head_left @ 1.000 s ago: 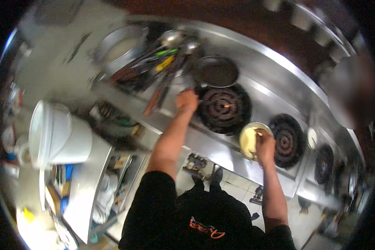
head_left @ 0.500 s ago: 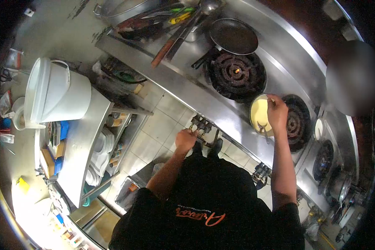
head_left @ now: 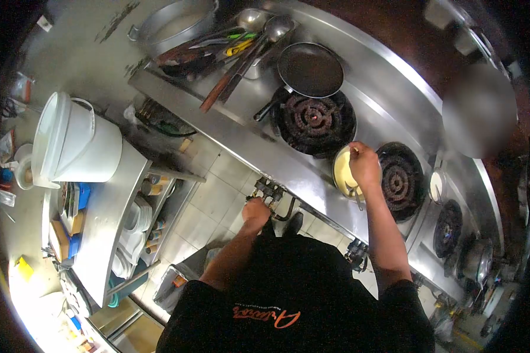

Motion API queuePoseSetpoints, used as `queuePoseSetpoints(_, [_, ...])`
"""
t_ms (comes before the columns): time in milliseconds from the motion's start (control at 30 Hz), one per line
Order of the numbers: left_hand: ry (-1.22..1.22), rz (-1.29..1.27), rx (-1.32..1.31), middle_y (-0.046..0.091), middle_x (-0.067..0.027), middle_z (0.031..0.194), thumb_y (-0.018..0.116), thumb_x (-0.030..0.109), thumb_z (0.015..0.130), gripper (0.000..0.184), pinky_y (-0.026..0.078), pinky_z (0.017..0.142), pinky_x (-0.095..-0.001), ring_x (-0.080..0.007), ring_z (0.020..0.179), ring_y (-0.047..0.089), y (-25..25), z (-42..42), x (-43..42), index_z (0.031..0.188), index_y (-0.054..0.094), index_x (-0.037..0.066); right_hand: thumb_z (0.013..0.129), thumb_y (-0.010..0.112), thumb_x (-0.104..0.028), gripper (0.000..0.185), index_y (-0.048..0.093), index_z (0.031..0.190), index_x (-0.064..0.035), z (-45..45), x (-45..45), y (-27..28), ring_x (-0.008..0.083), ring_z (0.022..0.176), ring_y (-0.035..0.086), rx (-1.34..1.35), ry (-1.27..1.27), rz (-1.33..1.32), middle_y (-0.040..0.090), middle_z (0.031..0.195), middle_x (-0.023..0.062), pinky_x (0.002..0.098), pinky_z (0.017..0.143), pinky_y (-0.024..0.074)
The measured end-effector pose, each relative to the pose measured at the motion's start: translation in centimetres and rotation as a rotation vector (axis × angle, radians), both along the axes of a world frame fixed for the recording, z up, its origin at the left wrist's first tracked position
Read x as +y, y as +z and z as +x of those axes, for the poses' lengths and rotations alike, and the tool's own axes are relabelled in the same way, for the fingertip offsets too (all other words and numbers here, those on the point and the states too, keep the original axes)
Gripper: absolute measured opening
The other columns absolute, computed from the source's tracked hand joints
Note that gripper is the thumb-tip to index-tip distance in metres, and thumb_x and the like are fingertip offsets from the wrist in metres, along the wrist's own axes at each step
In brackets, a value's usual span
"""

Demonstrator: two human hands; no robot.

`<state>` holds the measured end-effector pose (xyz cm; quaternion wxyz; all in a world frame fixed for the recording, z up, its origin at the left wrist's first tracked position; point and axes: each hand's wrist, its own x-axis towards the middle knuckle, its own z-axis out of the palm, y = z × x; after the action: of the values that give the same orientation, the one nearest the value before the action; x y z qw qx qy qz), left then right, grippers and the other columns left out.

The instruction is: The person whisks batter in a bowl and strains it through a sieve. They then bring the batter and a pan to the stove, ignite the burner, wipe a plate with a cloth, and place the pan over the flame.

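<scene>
My left hand [head_left: 256, 213] is closed around a knob at the gas valve [head_left: 269, 189] below the stove's front edge; the fingers partly cover it. My right hand [head_left: 365, 167] pinches the rim of a bowl [head_left: 340, 188] of yellow liquid. A utensil, seemingly a fork [head_left: 354, 194], leans in the bowl with its handle over the near rim. The bowl stands on the steel stove top between two burners. Behind the left burner [head_left: 315, 117], which has a small reddish glow at its centre, a black frying pan [head_left: 311, 69] rests tilted against its edge.
Ladles [head_left: 237, 67] and other utensils lie at the stove's far left by a large metal pot [head_left: 176, 26]. A white bucket [head_left: 79, 141] stands on the left shelf unit, above stacked plates [head_left: 136, 215]. More burners [head_left: 447, 229] continue to the right.
The whole view has shifted, so the stove appears further left and lower. The orange glow in the left burner looks smaller and redder. Both hands keep their places at the valve and bowl.
</scene>
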<state>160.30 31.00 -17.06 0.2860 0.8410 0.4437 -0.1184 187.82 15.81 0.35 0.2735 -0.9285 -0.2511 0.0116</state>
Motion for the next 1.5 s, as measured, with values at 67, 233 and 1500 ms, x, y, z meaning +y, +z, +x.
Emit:
queuePoseSetpoints(67, [-0.097,0.015,0.075,0.068,-0.0168,0.098,0.061,0.020,0.077,0.023,0.053,0.080,-0.0442,-0.0344,0.093,0.065,1.4,0.4,0.5,0.093,0.067,0.006,0.087,0.058,-0.014,0.017,0.068,0.101,-0.0120,-0.2,0.0,0.3,0.0370,0.084,0.065,0.003,-0.003,-0.039,0.067,0.089,0.0202,0.0419,0.071,0.0512])
queuePoseSetpoints(233, [-0.165,0.008,0.117,0.068,-0.0157,0.100,0.064,0.023,0.077,0.024,0.053,0.080,-0.0439,-0.0339,0.095,0.065,2.9,0.3,0.5,0.094,0.067,0.006,0.087,0.059,-0.014,0.017,0.067,0.101,-0.0098,-0.7,-0.4,1.1,0.0384,0.084,0.064,-0.001,0.009,-0.029,0.065,0.089,0.0224,0.0431,0.072,0.0507])
queuePoseSetpoints(1500, [-0.686,-0.107,-0.143,0.061,-0.0168,0.064,0.049,0.036,0.094,0.039,0.050,0.064,-0.0444,-0.0338,0.058,0.061,-10.3,-8.9,0.9,0.110,0.057,0.002,0.089,0.061,-0.015,0.021,0.059,0.108,-0.0051,-10.5,-23.9,11.6,0.0053,0.050,0.039,0.176,-0.631,1.265,0.046,0.065,-0.0049,0.0216,0.045,0.0295])
